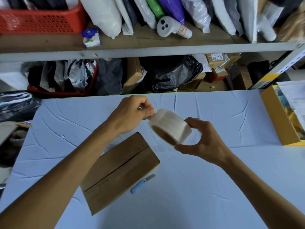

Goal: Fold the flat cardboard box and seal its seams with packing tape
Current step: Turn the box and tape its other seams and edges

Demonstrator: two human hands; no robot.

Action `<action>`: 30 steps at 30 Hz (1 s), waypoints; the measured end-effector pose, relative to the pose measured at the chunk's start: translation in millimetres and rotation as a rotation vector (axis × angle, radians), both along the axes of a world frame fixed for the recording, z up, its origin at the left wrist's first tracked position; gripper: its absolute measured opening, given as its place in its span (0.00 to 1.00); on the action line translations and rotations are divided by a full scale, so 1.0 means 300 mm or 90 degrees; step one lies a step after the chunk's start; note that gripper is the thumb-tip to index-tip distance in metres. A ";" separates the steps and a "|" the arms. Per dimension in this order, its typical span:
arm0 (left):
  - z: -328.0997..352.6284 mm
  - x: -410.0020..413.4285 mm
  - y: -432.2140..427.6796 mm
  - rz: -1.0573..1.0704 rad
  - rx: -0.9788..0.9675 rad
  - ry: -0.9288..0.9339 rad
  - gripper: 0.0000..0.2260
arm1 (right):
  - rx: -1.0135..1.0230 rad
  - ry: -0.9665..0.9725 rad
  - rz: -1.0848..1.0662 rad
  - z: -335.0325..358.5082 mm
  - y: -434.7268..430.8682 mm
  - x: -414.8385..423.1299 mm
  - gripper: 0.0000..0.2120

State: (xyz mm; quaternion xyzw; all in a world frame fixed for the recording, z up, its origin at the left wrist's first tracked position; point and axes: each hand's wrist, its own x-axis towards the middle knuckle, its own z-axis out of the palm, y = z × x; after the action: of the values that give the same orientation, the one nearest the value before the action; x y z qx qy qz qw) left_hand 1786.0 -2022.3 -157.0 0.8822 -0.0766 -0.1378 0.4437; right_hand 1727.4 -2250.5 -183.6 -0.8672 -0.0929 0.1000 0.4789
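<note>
The right hand (204, 139) grips the tape roll (170, 128) while left fingers (148, 111) pinch its loose end, ready to seal the box (118, 172) mid-counter (214, 187).

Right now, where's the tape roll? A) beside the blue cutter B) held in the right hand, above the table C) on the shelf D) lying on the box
B: the right hand grips the tape roll in the air, while the left hand fingers pinch at its edge.

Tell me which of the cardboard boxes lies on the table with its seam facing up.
The brown box under the left forearm; the others sit on the lower shelf.
</note>
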 end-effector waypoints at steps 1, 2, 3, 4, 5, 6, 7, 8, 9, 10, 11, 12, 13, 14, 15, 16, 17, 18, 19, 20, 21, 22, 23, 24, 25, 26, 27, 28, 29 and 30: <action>-0.001 0.001 0.000 0.004 -0.007 0.003 0.07 | 0.019 0.004 0.007 -0.006 0.000 -0.001 0.18; -0.001 0.002 -0.001 0.004 -0.011 0.005 0.07 | 0.045 0.008 0.010 -0.010 0.003 -0.002 0.17; 0.000 0.004 -0.002 0.006 -0.014 0.008 0.08 | 0.067 0.010 0.010 -0.011 0.006 -0.002 0.16; 0.000 0.005 -0.004 0.009 -0.018 0.010 0.08 | 0.080 0.006 0.008 -0.010 0.008 -0.001 0.16; 0.000 0.007 -0.005 0.012 -0.016 0.007 0.07 | 0.084 -0.001 0.006 -0.007 0.009 -0.001 0.16; 0.000 0.008 -0.005 0.011 -0.004 0.001 0.07 | 0.083 -0.009 0.001 -0.005 0.007 -0.002 0.16; 0.000 0.007 -0.006 0.008 0.014 -0.004 0.07 | 0.078 -0.017 -0.004 -0.001 0.005 -0.004 0.16; -0.002 0.004 -0.008 0.005 0.029 -0.005 0.07 | 0.071 -0.022 -0.009 0.002 0.002 -0.007 0.16; -0.005 0.001 -0.010 0.004 0.034 0.002 0.06 | 0.061 -0.028 -0.009 0.008 0.000 -0.011 0.16; -0.009 -0.002 -0.012 0.004 0.032 0.014 0.07 | 0.046 -0.035 -0.005 0.013 -0.002 -0.014 0.16; -0.013 -0.005 -0.013 0.005 0.028 0.025 0.07 | 0.029 -0.042 0.001 0.021 -0.003 -0.015 0.16; -0.016 -0.006 -0.013 0.004 0.028 0.032 0.07 | 0.015 -0.048 0.004 0.029 -0.002 -0.014 0.16; -0.018 -0.006 -0.011 0.003 0.033 0.037 0.07 | 0.000 -0.055 0.008 0.038 -0.001 -0.012 0.17; -0.017 -0.005 -0.009 0.003 0.036 0.041 0.07 | -0.016 -0.066 0.013 0.044 0.002 -0.010 0.18; -0.017 -0.001 -0.006 0.004 0.038 0.046 0.07 | -0.034 -0.080 0.019 0.049 0.008 -0.009 0.18; -0.017 0.002 -0.003 0.005 0.037 0.051 0.07 | -0.048 -0.091 0.021 0.052 0.012 -0.008 0.18; -0.015 0.004 -0.002 0.006 0.034 0.056 0.07 | -0.054 -0.097 0.018 0.054 0.018 -0.008 0.18; -0.012 0.005 -0.001 0.008 0.032 0.061 0.07 | -0.053 -0.098 0.013 0.054 0.024 -0.010 0.17; -0.008 0.006 -0.001 0.012 0.028 0.065 0.08 | -0.050 -0.097 0.010 0.057 0.030 -0.013 0.17; -0.006 0.006 -0.001 0.015 0.023 0.071 0.08 | -0.049 -0.097 0.008 0.059 0.037 -0.014 0.17; -0.005 0.003 -0.001 0.016 0.020 0.077 0.07 | -0.053 -0.095 0.010 0.064 0.043 -0.013 0.17; -0.005 0.000 0.002 0.017 0.021 0.080 0.07 | -0.059 -0.091 0.013 0.072 0.050 -0.009 0.17; -0.006 -0.001 0.008 0.019 0.026 0.080 0.08 | -0.069 -0.086 0.018 0.081 0.057 -0.004 0.17; -0.006 -0.001 0.014 0.023 0.033 0.075 0.08 | -0.082 -0.083 0.026 0.089 0.065 0.000 0.17; -0.007 -0.003 0.025 0.032 0.041 0.064 0.08 | -0.099 -0.080 0.034 0.096 0.074 0.006 0.17; -0.006 -0.003 0.038 0.049 0.043 0.046 0.09 | -0.122 -0.077 0.035 0.100 0.083 0.011 0.17; -0.002 0.001 0.053 0.073 0.035 0.031 0.09 | -0.150 -0.070 0.031 0.099 0.088 0.013 0.17; 0.004 0.008 0.068 0.096 0.020 0.022 0.10 | -0.181 -0.057 0.022 0.093 0.090 0.014 0.17; 0.012 0.018 0.080 0.104 0.011 0.019 0.10 | -0.205 -0.039 0.009 0.085 0.088 0.013 0.17; 0.019 0.025 0.085 0.093 0.013 0.020 0.09 | -0.217 -0.018 -0.007 0.076 0.080 0.012 0.17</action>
State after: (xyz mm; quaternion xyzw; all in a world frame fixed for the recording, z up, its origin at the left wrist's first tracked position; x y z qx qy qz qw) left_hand 1793.6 -1996.9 -151.3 0.8876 -0.0034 -0.1196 0.4447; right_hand 1731.0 -2226.4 -160.8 -0.9377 -0.0765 0.0996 0.3240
